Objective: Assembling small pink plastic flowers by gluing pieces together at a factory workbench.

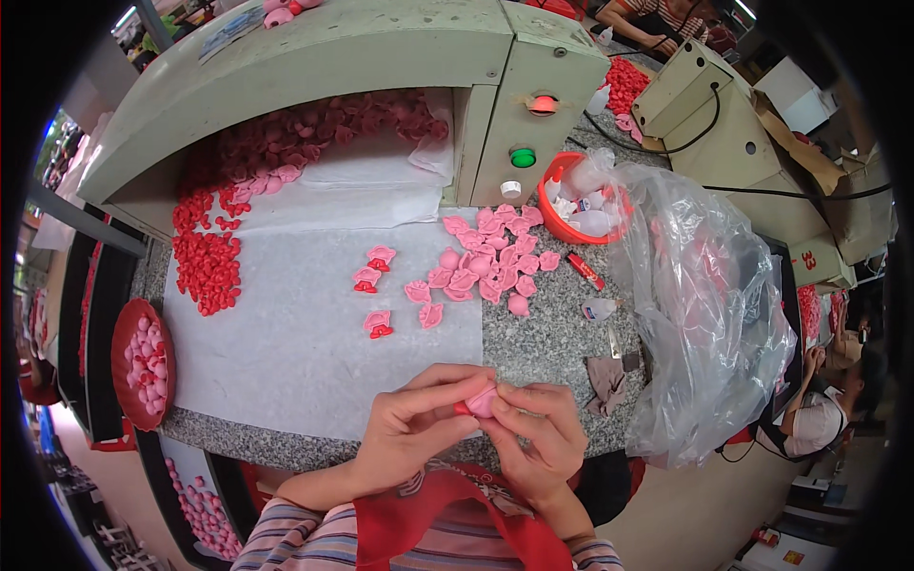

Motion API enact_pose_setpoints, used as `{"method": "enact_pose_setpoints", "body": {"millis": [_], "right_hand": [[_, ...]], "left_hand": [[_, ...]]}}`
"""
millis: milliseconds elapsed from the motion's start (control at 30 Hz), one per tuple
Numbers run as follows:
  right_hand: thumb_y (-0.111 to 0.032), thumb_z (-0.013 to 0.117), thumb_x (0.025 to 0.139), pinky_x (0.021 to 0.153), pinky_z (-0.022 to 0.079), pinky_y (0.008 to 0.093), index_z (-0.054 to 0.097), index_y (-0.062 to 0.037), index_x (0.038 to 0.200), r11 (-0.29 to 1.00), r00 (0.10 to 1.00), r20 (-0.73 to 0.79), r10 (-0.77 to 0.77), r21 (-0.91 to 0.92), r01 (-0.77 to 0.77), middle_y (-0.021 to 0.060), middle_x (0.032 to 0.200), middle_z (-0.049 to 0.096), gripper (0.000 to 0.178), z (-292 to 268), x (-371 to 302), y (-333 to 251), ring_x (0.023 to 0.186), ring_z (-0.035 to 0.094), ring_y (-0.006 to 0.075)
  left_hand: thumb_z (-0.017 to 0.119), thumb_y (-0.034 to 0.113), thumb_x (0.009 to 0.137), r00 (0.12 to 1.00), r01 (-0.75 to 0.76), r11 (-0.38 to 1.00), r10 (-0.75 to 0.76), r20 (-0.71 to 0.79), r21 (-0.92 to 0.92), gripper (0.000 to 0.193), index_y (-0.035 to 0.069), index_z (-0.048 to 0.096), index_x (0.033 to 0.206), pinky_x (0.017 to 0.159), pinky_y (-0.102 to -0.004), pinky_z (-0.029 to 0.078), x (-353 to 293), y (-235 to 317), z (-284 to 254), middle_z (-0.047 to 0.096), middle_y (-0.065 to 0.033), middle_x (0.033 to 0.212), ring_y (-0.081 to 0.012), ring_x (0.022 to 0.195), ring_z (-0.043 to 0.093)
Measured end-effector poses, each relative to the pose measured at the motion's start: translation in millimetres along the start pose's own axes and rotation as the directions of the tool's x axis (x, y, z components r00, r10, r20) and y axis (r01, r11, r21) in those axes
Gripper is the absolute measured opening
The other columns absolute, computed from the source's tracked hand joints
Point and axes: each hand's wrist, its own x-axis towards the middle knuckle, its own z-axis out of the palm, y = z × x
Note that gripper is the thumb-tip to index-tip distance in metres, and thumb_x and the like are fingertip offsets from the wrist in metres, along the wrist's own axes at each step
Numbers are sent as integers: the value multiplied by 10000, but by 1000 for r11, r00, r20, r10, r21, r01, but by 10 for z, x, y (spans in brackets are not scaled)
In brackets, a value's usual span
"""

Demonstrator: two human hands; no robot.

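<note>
Clearly, the bulkiest obstacle I see is the clear plastic bag, slumped over the right of the tabletop. A pale green machine spans the upper left to the centre, its arched mouth crowded with pink and red pieces. Right of it I find an orange-red bowl of small bottles; below that, a red tube and a grey cloth. Loose pink shells spread near the centre, red bits heap at left, and a red basket sits at the left edge.

The tabletop is speckled grey stone, partly under a white sheet. A co-worker sits at the upper right.

At lower centre, I see the left hand and right hand meeting, fingers bent and nearly together, both pinching one pink-and-red piece between them.
</note>
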Motion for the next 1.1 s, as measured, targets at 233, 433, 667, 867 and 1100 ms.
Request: {"method": "enact_pose_setpoints", "body": {"millis": [233,433,667,867,1100], "right_hand": [[46,749,576,633,466,304,647,-43,851,997,998,-43,-41,-61,38,79,920,616,307,25,-93,-49,744,546,227],[22,760,605,608,460,301,632,-55,874,985,989,-62,-134,-122,125,74,938,602,308,68,-136,-57,734,542,223],[30,757,594,559,471,284,652,-43,889,972,972,-111,-206,-135,190,72,948,604,322,94,-144,-52,696,559,208],[30,746,602,563,476,289,652,-43,893,968,966,-129,-222,-144,203,71,955,605,314,123,-160,-61,694,562,204],[28,733,605,591,483,294,653,-47,915,968,971,-91,-221,-139,208,74,967,607,328,116,-153,-66,716,566,205]], "left_hand": [[512,-63,832,988,-148,964,138,63,221,378,36,531,1196,891,-310,427,-20,-4,-2,469,-193,1225,-246,1104,494],[513,-68,831,984,-178,966,179,12,188,338,30,567,1150,871,-317,445,-46,-42,21,483,-206,1202,-257,1063,524],[522,-67,825,978,-206,964,209,0,171,304,-5,579,1117,862,-316,450,-59,-45,44,491,-208,1186,-252,1040,534],[517,-78,811,971,-228,957,236,-26,177,284,-29,594,1080,845,-323,459,-64,-55,56,505,-207,1161,-249,1019,540],[508,-99,787,960,-252,951,269,-80,181,287,-37,606,1049,839,-328,462,-49,-80,72,526,-213,1123,-253,996,547]]}}
